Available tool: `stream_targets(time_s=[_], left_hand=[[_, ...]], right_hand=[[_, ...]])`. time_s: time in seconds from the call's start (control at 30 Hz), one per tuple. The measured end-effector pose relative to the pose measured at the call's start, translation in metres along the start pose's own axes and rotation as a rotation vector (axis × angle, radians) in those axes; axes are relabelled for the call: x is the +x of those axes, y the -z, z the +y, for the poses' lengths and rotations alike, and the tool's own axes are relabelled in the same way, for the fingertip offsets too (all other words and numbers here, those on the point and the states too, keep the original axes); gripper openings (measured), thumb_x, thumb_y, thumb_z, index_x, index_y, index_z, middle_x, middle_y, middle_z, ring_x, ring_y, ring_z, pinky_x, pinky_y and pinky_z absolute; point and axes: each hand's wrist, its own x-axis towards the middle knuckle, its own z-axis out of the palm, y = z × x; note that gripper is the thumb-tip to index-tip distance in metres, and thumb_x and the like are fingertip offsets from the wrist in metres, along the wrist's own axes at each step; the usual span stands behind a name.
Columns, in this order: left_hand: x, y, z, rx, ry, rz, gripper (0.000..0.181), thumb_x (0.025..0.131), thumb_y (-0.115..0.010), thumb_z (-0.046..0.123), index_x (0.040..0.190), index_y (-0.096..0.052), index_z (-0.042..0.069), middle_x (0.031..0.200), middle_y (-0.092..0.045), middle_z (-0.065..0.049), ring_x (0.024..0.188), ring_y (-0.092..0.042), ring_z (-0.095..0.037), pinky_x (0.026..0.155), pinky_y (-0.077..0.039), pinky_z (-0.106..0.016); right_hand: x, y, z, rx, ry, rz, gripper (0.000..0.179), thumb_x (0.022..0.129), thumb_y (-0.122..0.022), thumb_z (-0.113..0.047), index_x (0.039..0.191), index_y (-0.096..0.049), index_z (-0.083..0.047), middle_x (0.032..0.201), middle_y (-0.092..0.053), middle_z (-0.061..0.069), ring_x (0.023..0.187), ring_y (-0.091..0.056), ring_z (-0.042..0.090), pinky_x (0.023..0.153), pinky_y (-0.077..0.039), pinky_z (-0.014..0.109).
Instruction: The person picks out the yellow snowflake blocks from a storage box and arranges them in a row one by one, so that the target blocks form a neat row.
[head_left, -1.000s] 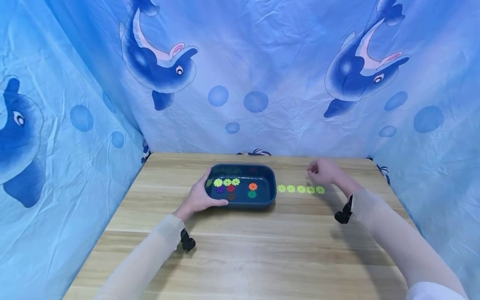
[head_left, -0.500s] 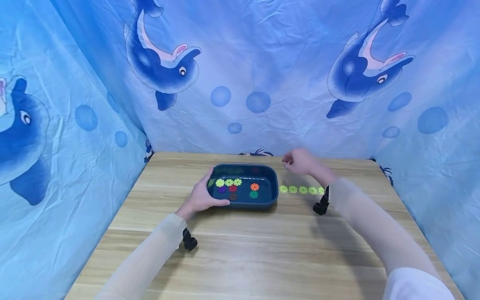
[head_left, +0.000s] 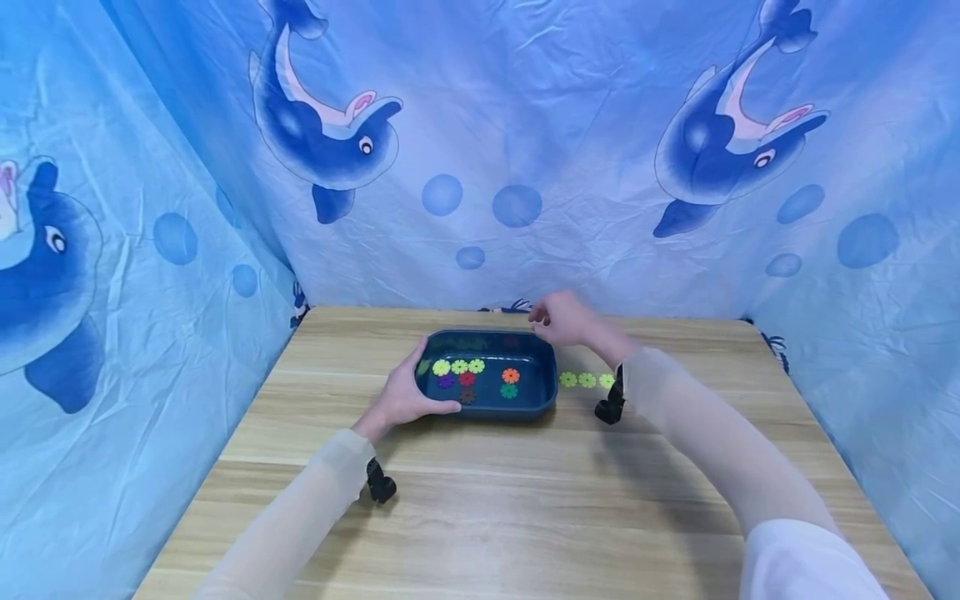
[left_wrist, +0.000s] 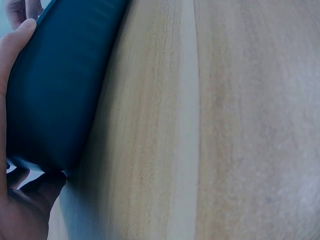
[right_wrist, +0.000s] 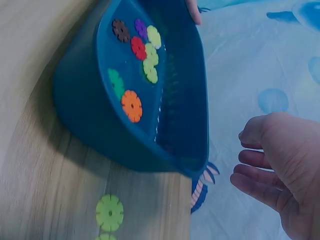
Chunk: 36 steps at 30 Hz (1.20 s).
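Observation:
A dark blue-green plastic basin (head_left: 498, 412) stands on the table. My left hand (head_left: 401, 395) grips its left end, thumb (left_wrist: 20, 37) along the near rim and fingers (left_wrist: 47, 190) round the end wall. Inside lie flower-shaped plastic discs: several yellow-green ones (head_left: 459, 367), a purple one (head_left: 446, 381), a red one (head_left: 467, 378), a brown one (head_left: 467, 396), an orange one (head_left: 510, 376) and a green one (head_left: 509, 391). My right hand (head_left: 564, 319) hovers by the basin's back right corner. In the right wrist view its fingers (right_wrist: 255, 187) are loosely curled with nothing visible between them.
Yellow-green discs (head_left: 587, 380) lie in a row on the wooden table (head_left: 480, 500), right of the basin; my right forearm covers the row's right end. A blue dolphin-print cloth (head_left: 480, 125) hangs behind the table's back edge and along both sides.
My right hand has swept left, from over the right end of the disc row to the basin's back right corner. The left hand keeps its grip, and the basin's discs look the same.

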Motion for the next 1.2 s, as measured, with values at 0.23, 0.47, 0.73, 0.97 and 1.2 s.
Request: stream_targets(time_s=[0.23, 0.47, 0.73, 0.97, 1.2], left_hand=[[-0.001, 0.0, -0.001, -0.022, 0.002, -0.002, 0.138, 0.071, -0.101, 0.036, 0.173, -0.01, 0.022, 0.176, -0.025, -0.015, 0.162, -0.027, -0.041, 0.128, -0.031, -0.066], [-0.002, 0.002, 0.001, -0.02, 0.007, -0.001, 0.138, 0.071, -0.101, 0.038, 0.173, -0.01, 0.022, 0.176, -0.026, -0.016, 0.162, -0.028, -0.041, 0.127, -0.031, -0.066], [-0.001, 0.0, 0.002, -0.012, 0.015, 0.001, 0.138, 0.071, -0.101, 0.037, 0.173, -0.011, 0.022, 0.175, -0.028, -0.015, 0.161, -0.029, -0.04, 0.128, -0.032, -0.065], [0.001, 0.001, 0.003, -0.021, 0.005, 0.004, 0.136, 0.071, -0.101, 0.035, 0.173, -0.011, 0.022, 0.175, -0.029, -0.015, 0.16, -0.031, -0.04, 0.128, -0.032, -0.065], [-0.001, 0.001, 0.001, -0.022, 0.012, -0.002, 0.136, 0.072, -0.101, 0.036, 0.173, -0.011, 0.024, 0.173, -0.032, -0.015, 0.158, -0.035, -0.04, 0.126, -0.035, -0.064]], right_hand=[[0.012, -0.009, -0.01, 0.025, 0.03, -0.017, 0.024, 0.1, -0.066, -0.014, 0.115, -0.08, -0.002, 0.112, -0.081, 0.014, 0.101, -0.077, 0.028, 0.089, -0.064, 0.044], [0.022, -0.02, -0.021, 0.021, 0.076, -0.03, 0.023, 0.101, -0.067, -0.013, 0.118, -0.079, -0.003, 0.114, -0.08, 0.013, 0.103, -0.077, 0.028, 0.092, -0.064, 0.045], [0.028, -0.034, -0.034, 0.025, 0.075, -0.046, 0.024, 0.101, -0.071, -0.015, 0.12, -0.079, -0.004, 0.118, -0.08, 0.012, 0.106, -0.076, 0.025, 0.094, -0.063, 0.043], [0.031, -0.047, -0.043, 0.038, 0.096, -0.043, 0.025, 0.1, -0.071, -0.014, 0.121, -0.079, -0.004, 0.117, -0.08, 0.01, 0.103, -0.077, 0.025, 0.093, -0.064, 0.044], [0.033, -0.061, -0.049, 0.063, 0.109, -0.073, 0.024, 0.1, -0.07, -0.012, 0.121, -0.078, -0.003, 0.118, -0.079, 0.012, 0.103, -0.077, 0.025, 0.094, -0.064, 0.042]])
